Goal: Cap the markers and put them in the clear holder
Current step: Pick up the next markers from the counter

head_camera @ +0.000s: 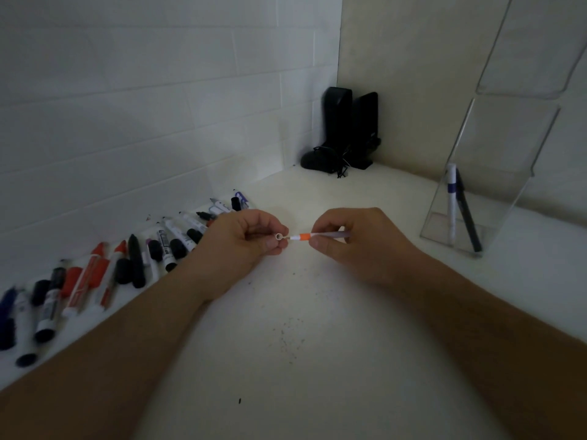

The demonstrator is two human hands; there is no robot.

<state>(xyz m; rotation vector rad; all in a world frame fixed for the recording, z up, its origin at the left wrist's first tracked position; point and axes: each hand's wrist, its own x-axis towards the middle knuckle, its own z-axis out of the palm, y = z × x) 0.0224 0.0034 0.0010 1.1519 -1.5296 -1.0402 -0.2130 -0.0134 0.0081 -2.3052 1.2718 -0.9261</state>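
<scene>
My right hand [352, 241] grips a thin pen-like marker [313, 235] with an orange band, its tip pointing left. My left hand [246, 242] pinches a small cap [279, 236] whose open end faces the marker's tip; tip and cap are almost touching. The clear holder [495, 192] stands at the right with two markers [457, 208] leaning inside, one white with a blue band and one dark. A row of loose markers and caps [133, 258], black, red, blue and white, lies along the wall on the left.
Two black speakers [346, 131] with tangled cable stand in the far corner. A white tiled wall runs along the left. The white tabletop [311, 344] carries small dark specks between my forearms.
</scene>
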